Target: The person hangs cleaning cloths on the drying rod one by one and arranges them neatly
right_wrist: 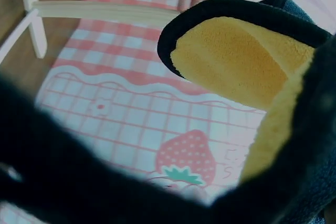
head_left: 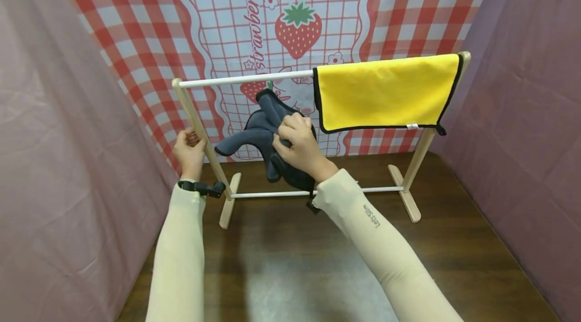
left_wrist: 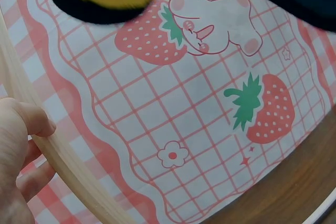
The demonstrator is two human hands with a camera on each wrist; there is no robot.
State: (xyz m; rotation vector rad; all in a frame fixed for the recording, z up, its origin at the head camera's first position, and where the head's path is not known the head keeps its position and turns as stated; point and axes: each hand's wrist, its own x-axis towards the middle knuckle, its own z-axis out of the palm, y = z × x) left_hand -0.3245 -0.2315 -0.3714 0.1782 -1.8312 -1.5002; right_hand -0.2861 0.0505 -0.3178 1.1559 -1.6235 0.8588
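In the head view my left hand (head_left: 187, 154) holds the left wooden post (head_left: 192, 116) of a small drying rack. The left wrist view shows thumb and fingers of that hand (left_wrist: 18, 150) around the post (left_wrist: 63, 169). My right hand (head_left: 297, 143) grips a bunched dark grey cloth (head_left: 254, 138) with black edging, in front of the rack and below its white top bar (head_left: 245, 79). The cloth's yellow underside (right_wrist: 226, 56) shows close up in the right wrist view, where the gripping fingers are hidden.
A yellow cloth (head_left: 388, 92) with black edging hangs over the bar's right half. A lower white bar (head_left: 268, 194) joins the wooden feet (head_left: 228, 208) on the brown floor (head_left: 281, 256). Behind is a strawberry-print sheet (head_left: 297, 35); pink curtains (head_left: 68, 161) flank both sides.
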